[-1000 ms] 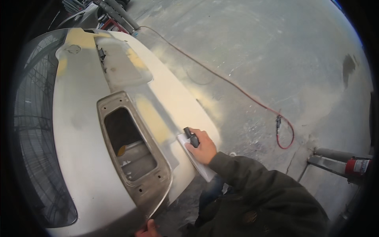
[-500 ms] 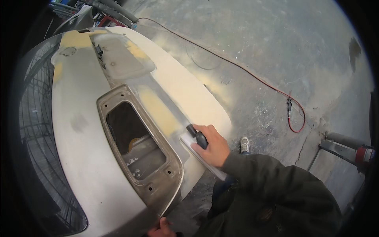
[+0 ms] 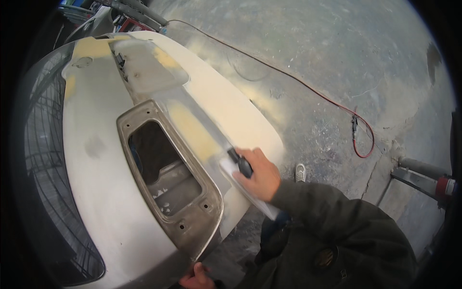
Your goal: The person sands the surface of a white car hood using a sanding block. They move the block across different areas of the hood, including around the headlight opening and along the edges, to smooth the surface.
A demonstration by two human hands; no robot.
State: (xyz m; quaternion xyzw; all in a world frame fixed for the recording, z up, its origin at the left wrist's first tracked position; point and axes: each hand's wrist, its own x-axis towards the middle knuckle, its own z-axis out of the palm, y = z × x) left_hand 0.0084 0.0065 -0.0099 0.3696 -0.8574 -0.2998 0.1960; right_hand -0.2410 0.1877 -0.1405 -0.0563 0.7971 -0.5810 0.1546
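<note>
A large off-white car body panel (image 3: 96, 192) with yellowish filler patches fills the left half of the head view. A rectangular recess (image 3: 163, 168) with a dark opening is cut into it. My right hand (image 3: 257, 174) grips the black knob of a long white sanding block (image 3: 250, 190), which lies flat on the panel's right edge beside a yellow filler strip (image 3: 192, 132). My left hand (image 3: 197, 278) shows only partly at the bottom edge, fingers curled at the panel's lower rim; what it holds is hidden.
A dusty concrete floor (image 3: 313, 62) stretches to the right. A red cable (image 3: 356, 139) snakes across it. A grey metal stand with a red fitting (image 3: 433, 178) sits at the far right. My shoe (image 3: 300, 172) shows below the panel. A dark wire grille (image 3: 43, 168) lies at left.
My right hand has slid the sanding block along the panel's right edge, and the view has moved closer to the panel. My left hand has come further into sight at the bottom.
</note>
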